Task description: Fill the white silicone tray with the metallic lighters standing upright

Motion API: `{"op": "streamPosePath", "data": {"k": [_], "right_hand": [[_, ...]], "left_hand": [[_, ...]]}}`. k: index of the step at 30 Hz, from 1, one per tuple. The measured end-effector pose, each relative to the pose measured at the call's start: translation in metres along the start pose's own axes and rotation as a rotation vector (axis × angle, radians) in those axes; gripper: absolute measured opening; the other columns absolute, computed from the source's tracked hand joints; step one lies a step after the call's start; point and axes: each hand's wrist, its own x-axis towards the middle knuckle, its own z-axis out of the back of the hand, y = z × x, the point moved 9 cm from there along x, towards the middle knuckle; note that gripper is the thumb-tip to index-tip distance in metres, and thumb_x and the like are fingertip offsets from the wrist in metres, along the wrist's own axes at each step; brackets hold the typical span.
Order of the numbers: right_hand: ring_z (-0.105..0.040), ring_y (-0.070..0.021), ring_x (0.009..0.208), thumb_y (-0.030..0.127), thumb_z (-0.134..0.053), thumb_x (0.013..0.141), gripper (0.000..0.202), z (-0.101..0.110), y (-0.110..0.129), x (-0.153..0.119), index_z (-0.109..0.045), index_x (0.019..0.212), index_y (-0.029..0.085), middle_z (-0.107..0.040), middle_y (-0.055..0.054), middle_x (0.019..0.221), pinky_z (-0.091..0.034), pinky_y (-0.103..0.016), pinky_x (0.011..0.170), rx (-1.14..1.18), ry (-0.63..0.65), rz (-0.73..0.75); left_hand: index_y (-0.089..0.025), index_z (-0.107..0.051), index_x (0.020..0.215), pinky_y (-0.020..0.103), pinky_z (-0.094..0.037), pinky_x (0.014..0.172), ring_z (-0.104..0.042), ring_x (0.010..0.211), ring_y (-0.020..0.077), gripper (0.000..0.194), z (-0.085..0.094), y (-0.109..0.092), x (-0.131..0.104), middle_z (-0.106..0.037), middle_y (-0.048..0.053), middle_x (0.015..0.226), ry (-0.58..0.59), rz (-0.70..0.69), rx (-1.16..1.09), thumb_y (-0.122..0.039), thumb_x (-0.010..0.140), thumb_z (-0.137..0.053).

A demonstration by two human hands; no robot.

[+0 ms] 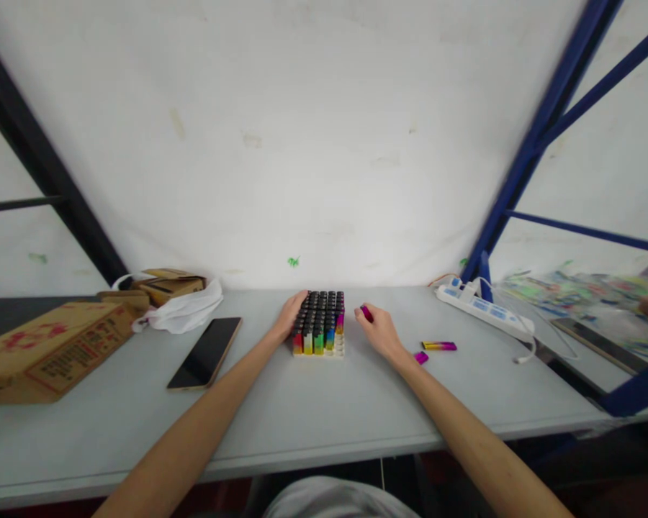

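A white tray point(332, 354) holds rows of upright lighters point(318, 320) with black tops and red, yellow, green, blue and purple bodies. Some slots at its front right corner have no lighter in them. My left hand point(290, 314) is closed against the left side of the tray and its lighters, its fingertips partly hidden behind them. Just right of the tray, my right hand point(379, 327) is closed on a purple lighter point(366, 314), mostly covered by the fingers. Beside my right forearm lie a yellow-and-purple lighter point(439, 346) and a purple piece point(421, 357), partly hidden by the arm.
A phone point(205, 354) lies left of the tray. Farther left are a cardboard box point(54, 349), a smaller open box point(173, 288) and a white plastic bag point(186, 309). A power strip point(486, 309) with cables lies at right, by a blue metal frame point(518, 173).
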Motion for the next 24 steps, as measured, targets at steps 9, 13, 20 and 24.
{"op": "streamPosePath", "data": {"k": [9,13,20,24], "right_hand": [[-0.052,-0.0177,0.074,0.046,-0.038,0.100,0.035,0.000,0.024,-0.002,-0.050,0.078,0.022,-0.058,-0.003,0.078,-0.037,-0.029,0.069,-0.019,0.107,0.202],[-0.047,-0.0153,0.062,0.047,-0.039,0.100,0.041,-0.004,0.022,-0.004,-0.048,0.070,0.022,-0.053,0.000,0.065,-0.033,-0.028,0.062,-0.086,0.146,0.196],[-0.053,-0.0145,0.060,0.050,-0.042,0.100,0.041,-0.016,0.022,-0.008,-0.051,0.072,0.021,-0.061,0.000,0.067,-0.034,-0.026,0.061,-0.003,0.232,0.196],[-0.056,-0.0164,0.064,0.050,-0.044,0.099,0.038,-0.019,0.023,-0.008,-0.055,0.077,0.021,-0.066,-0.003,0.073,-0.037,-0.027,0.065,-0.037,0.252,0.219]], "left_hand": [[-0.013,-0.067,0.088,0.036,-0.044,0.098,-0.062,0.097,0.0244,0.053,-0.001,-0.001,-0.002,-0.074,0.009,0.098,0.015,0.003,-0.023,-0.063,0.080,-0.050],[-0.014,-0.068,0.087,0.035,-0.045,0.097,-0.061,0.100,0.0251,0.053,-0.001,-0.002,-0.003,-0.074,0.010,0.099,0.011,0.003,-0.011,-0.064,0.079,-0.050],[-0.016,-0.068,0.087,0.036,-0.045,0.099,-0.061,0.103,0.0260,0.053,0.001,-0.002,-0.003,-0.075,0.009,0.101,-0.013,0.010,0.017,-0.065,0.078,-0.049],[-0.016,-0.068,0.086,0.037,-0.044,0.100,-0.060,0.103,0.0260,0.050,0.000,-0.004,-0.002,-0.075,0.008,0.100,-0.007,-0.015,0.022,-0.062,0.079,-0.048]]}}
